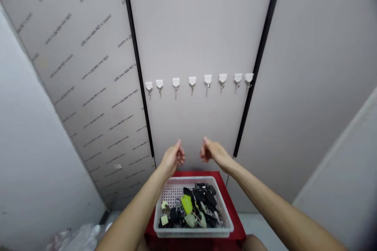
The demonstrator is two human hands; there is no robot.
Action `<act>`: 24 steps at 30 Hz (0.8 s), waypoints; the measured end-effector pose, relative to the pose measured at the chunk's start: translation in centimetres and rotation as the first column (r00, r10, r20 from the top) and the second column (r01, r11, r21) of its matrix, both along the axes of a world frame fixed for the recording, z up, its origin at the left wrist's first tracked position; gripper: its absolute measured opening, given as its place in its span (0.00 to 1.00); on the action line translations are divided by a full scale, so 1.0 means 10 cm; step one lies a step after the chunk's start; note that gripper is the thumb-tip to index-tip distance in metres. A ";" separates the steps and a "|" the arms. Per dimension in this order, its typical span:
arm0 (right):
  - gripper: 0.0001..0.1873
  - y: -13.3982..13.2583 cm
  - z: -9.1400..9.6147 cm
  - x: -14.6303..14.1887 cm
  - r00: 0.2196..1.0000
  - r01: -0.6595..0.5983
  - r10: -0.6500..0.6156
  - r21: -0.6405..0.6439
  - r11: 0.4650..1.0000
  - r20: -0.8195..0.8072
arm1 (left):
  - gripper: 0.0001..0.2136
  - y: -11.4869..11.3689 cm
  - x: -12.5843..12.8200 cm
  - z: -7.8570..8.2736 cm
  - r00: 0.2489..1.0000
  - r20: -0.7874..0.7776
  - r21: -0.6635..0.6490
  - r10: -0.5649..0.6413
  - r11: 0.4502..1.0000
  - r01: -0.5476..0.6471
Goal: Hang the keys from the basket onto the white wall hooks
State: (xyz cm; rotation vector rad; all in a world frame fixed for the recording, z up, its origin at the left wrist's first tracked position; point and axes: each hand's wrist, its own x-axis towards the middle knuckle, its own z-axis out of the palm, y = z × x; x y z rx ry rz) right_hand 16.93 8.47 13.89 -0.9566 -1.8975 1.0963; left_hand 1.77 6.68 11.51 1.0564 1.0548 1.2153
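My left hand (173, 159) and my right hand (213, 153) hang in the air just beyond the far rim of a white perforated plastic basket (194, 234), fingers loosely curled and holding nothing. Inside the basket lies a heap of keys and dark key fobs (200, 200), with a bright green tag (186, 204) and a few pale tags among them. Ahead of my hands, a row of several small white adhesive hooks (192, 83) runs across a pale grey wall panel. Neither hand touches the hooks or the basket.
The basket stands on a red surface (226, 208), which ends against the panel wall. Dark vertical strips (135, 51) flank the middle panel, and a panel with grey printed text (94, 74) lies to the left. A translucent plastic bag (76, 239) sits low on the left.
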 end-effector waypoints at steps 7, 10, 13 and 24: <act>0.29 0.17 0.51 -0.28 0.827 -0.296 0.152 -0.189 0.936 -0.541 | 0.24 0.15 0.22 0.77 0.949 0.176 0.139 -0.263 0.961 0.240; 0.29 0.16 0.48 -0.28 0.821 -0.331 0.173 -0.207 0.921 -0.544 | 0.25 0.13 0.18 0.75 0.950 0.145 0.124 -0.278 0.957 0.261; 0.29 0.12 0.46 -0.28 0.845 -0.304 0.150 -0.229 0.925 -0.513 | 0.25 0.10 0.15 0.71 0.954 0.109 0.113 -0.280 0.957 0.268; 0.28 0.06 -0.05 -0.44 0.950 -0.211 0.135 -0.258 0.943 -0.282 | 0.25 0.03 -0.03 0.17 0.983 -0.087 0.014 -0.158 0.987 0.160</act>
